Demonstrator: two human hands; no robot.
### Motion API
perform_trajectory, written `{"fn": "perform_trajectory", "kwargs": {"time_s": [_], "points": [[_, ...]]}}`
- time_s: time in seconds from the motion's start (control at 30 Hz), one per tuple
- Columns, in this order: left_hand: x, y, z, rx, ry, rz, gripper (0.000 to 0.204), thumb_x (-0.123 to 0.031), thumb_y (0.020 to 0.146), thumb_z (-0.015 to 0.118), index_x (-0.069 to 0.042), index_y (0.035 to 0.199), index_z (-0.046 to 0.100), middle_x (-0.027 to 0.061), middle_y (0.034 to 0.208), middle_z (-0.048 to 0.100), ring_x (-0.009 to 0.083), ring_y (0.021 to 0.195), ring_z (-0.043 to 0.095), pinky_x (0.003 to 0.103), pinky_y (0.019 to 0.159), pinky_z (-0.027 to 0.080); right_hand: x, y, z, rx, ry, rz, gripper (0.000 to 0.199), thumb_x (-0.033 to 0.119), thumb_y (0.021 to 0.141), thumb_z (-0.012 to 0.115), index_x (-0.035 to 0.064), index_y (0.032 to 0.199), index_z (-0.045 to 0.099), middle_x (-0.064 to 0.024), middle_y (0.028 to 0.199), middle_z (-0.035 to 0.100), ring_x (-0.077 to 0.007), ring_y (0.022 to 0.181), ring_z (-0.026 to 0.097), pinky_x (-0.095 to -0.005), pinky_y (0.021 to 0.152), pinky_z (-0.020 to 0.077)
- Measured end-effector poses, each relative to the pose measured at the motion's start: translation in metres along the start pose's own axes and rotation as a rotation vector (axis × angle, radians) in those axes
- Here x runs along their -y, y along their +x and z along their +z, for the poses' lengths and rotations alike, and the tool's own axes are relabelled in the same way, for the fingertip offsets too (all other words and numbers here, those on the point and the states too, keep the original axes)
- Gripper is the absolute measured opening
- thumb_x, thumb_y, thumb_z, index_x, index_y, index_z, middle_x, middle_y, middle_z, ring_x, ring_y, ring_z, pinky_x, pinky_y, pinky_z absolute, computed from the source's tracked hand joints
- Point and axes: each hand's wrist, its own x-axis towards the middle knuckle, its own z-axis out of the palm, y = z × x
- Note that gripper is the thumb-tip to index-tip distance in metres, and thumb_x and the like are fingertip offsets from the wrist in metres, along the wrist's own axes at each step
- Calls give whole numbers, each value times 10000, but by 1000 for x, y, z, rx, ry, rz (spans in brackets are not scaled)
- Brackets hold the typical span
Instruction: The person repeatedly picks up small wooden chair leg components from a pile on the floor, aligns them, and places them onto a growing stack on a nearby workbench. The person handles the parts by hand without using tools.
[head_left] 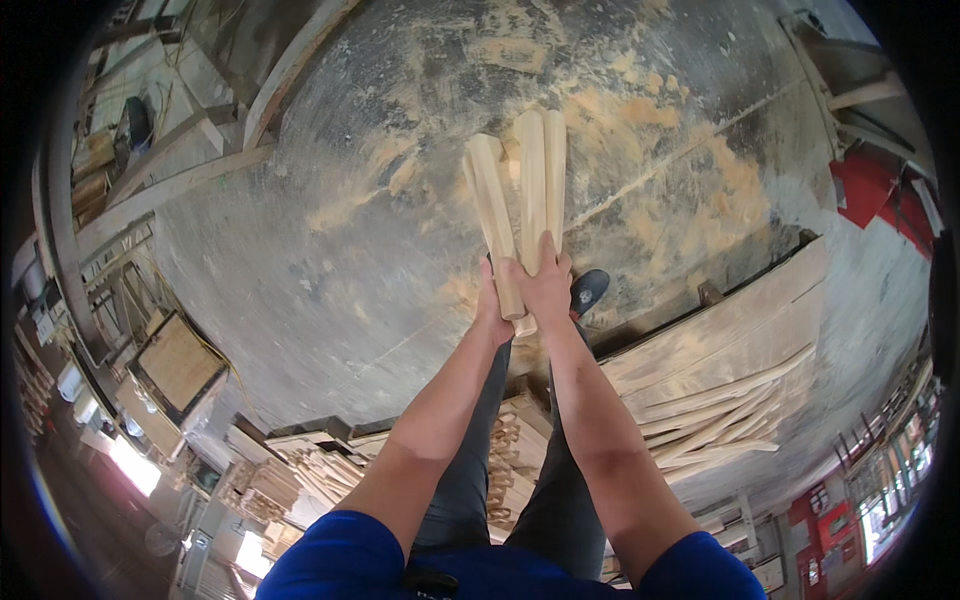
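Right now I see both hands out ahead of me, pressed together around a bundle of pale wooden sticks. My left hand and right hand have their fingers clamped on its lower end, holding it above the sawdust-strewn concrete floor. I'd judge the gathering done and the setting-down left. A pile of wooden slats lies to my right, and more stacked turned pieces sit below by my legs.
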Motion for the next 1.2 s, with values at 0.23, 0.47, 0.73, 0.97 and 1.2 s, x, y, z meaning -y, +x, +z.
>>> {"fn": "perform_trajectory", "kwargs": {"time_s": [0.23,0.47,0.73,0.97,1.2], "points": [[-44,-16,10,27,368,-3,518,-273,765,652,-44,1177,437,137,963,578,246,801,607,435,532,523,-11,15,-5,264,971,287,610,117,755,673,16,1270,364,-157,1077,545,-250,956,576,-371,753,492],[-28,-5,17,-152,509,127,490,-79,643,633,2,1106,494,138,921,584,251,754,606,404,540,507,-17,18,-4,336,825,385,642,172,700,735,59,1208,359,-120,1005,542,-221,799,580,-364,612,491],[-26,-25,-5,-518,956,573,646,-128,634,651,16,1210,398,179,970,575,307,879,592,381,751,479,0,13,-38,189,357,151,627,188,655,699,12,1184,410,-170,1039,565,-283,915,590,-375,731,494],[-85,-16,-31,-723,1387,251,996,-255,644,680,-84,1414,72,240,1175,496,377,1059,529,433,888,449,-12,55,-55,23,-379,13,746,293,614,714,58,1218,345,-218,1017,582,-388,935,587,-447,784,480],[-94,-24,-41,-850,1414,472,1009,-312,607,663,-177,1420,80,268,1129,518,386,1007,559,443,875,448,-19,75,-92,53,-496,-136,726,292,639,712,48,1206,330,-206,1004,583,-377,927,588,-445,798,475]]}}
